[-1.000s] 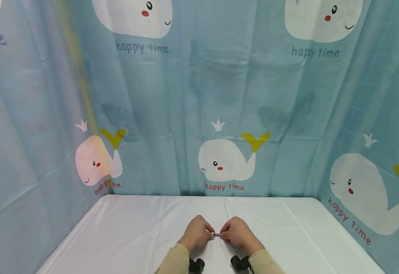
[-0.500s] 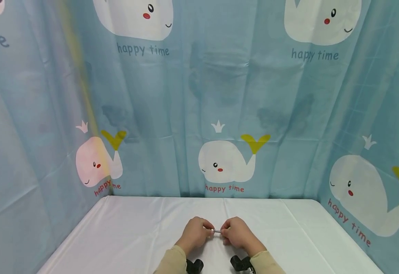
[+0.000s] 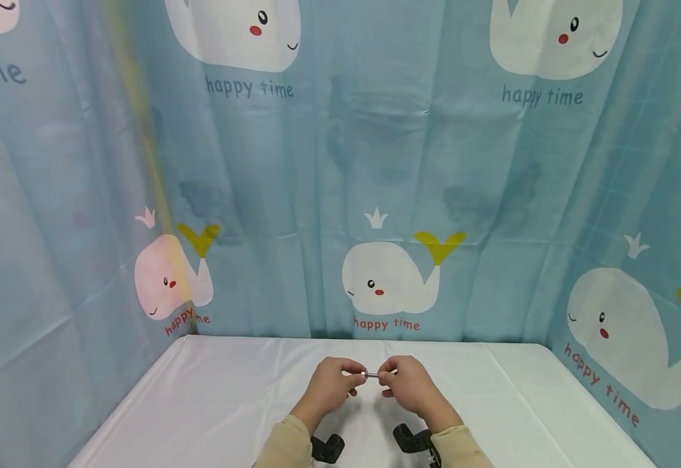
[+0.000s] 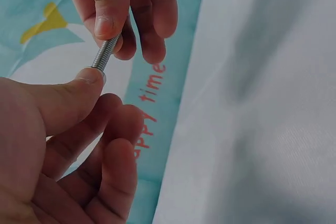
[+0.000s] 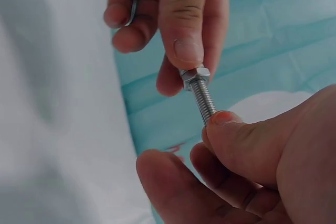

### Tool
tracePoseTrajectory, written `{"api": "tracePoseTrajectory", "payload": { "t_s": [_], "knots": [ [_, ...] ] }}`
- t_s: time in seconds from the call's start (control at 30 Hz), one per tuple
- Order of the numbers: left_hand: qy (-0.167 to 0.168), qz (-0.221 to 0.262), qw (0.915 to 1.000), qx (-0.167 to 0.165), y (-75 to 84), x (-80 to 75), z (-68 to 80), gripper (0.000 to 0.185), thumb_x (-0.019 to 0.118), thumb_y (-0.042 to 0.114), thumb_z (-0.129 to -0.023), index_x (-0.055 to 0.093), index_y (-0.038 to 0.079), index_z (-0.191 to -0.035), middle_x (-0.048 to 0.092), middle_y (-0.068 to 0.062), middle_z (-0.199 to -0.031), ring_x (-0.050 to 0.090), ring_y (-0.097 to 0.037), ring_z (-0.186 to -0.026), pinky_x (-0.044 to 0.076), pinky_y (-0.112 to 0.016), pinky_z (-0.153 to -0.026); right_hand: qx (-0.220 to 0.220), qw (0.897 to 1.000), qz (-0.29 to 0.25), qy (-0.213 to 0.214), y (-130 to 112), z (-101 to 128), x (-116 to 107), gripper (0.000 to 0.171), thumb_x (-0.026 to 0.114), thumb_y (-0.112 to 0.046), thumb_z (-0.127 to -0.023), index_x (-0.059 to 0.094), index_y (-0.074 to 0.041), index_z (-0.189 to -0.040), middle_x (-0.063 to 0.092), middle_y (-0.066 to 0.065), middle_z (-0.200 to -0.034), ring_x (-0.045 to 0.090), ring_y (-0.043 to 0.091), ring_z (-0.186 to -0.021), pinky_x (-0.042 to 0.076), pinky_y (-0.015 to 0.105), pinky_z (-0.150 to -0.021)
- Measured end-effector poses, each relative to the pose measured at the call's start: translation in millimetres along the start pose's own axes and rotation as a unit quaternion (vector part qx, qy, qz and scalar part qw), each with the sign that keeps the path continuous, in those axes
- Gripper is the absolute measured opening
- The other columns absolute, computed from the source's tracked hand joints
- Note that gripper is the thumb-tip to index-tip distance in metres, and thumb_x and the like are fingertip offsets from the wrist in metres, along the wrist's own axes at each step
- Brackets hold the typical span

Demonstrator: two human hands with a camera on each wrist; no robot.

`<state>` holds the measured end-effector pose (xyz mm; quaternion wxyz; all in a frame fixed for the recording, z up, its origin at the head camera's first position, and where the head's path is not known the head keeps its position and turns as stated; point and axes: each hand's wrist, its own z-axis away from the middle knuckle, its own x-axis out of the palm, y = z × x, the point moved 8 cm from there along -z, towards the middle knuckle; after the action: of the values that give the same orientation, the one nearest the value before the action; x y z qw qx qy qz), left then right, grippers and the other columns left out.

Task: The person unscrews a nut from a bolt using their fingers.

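A small silver bolt [image 3: 372,375] with a threaded shaft [image 5: 203,98] spans the gap between both hands, above the white table. My left hand [image 3: 330,387] pinches its hex end between thumb and fingertip; the other fingers hang loosely curled. A hex nut [image 5: 196,77] shows right at the left thumb tip in the right wrist view. With thumb and forefinger, my right hand [image 3: 412,387] pinches the opposite, threaded end, whose tip is hidden by the fingers. The left wrist view shows the bare thread [image 4: 105,53] running between the two thumbs.
White cloth covers the table [image 3: 229,403], and shadows of the hands fall on it. Blue curtains [image 3: 282,195] printed with whales hang behind and at both sides. Black wrist mounts [image 3: 329,448] sit by the beige sleeves [image 3: 286,443]. A finger of the left hand wears a ring [image 5: 132,11].
Both hands have risen off the table and moved slightly forward with the bolt between them. The right hand's lower fingers have loosened away from the bolt. The head view has shifted slightly.
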<state>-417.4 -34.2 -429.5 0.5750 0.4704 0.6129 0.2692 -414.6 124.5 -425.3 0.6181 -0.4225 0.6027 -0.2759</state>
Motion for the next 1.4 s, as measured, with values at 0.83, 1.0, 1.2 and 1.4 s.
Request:
{"api": "tracePoseTrajectory", "payload": {
  "t_s": [0.83, 1.0, 1.2, 1.4],
  "knots": [
    [0.017, 0.067, 0.9962, -0.053, 12.9, -7.3, 29.3, 0.01, 0.072, 0.008, -0.091, 0.076, 0.009, -0.1, 0.068, 0.001, -0.087, 0.062, -0.017, -0.066, 0.052, -0.033, -0.057, 0.001, 0.997, -0.071, 0.002, -24, 29, 2, 0.009, 0.059, -0.006, -0.099, 0.064, 0.0, -0.094, 0.066, 0.012, -0.082, 0.067, 0.02, -0.073, 0.059, 0.035, -0.064],
    [0.011, 0.072, 0.9958, -0.055, 10.0, -2.7, 29.3, 0.009, 0.072, 0.009, -0.091, 0.076, 0.011, -0.098, 0.068, 0.002, -0.085, 0.062, -0.017, -0.066, 0.052, -0.034, -0.058, -0.01, 0.997, -0.071, 0.001, -20, 30, 0, 0.008, 0.059, -0.004, -0.099, 0.064, 0.0, -0.094, 0.067, 0.01, -0.082, 0.067, 0.02, -0.074, 0.059, 0.035, -0.064],
    [0.012, 0.089, 0.9949, -0.046, 8.2, -3.9, 29.9, 0.009, 0.072, 0.012, -0.091, 0.076, 0.009, -0.099, 0.069, 0.0, -0.083, 0.062, -0.018, -0.066, 0.053, -0.034, -0.059, -0.013, 0.997, -0.08, -0.009, -19, 29, 2, 0.007, 0.06, -0.005, -0.098, 0.064, 0.0, -0.094, 0.067, 0.01, -0.081, 0.068, 0.022, -0.074, 0.059, 0.036, -0.065],
    [0.023, 0.113, 0.993, -0.022, 9.1, -10.6, 26.7, 0.009, 0.073, 0.013, -0.09, 0.076, 0.007, -0.096, 0.069, -0.001, -0.078, 0.062, -0.018, -0.066, 0.055, -0.034, -0.061, -0.014, 0.995, -0.103, -0.007, -21, 23, 6, 0.014, 0.064, -0.014, -0.096, 0.065, -0.001, -0.101, 0.068, 0.008, -0.083, 0.068, 0.023, -0.074, 0.059, 0.037, -0.065]
  ]
}}
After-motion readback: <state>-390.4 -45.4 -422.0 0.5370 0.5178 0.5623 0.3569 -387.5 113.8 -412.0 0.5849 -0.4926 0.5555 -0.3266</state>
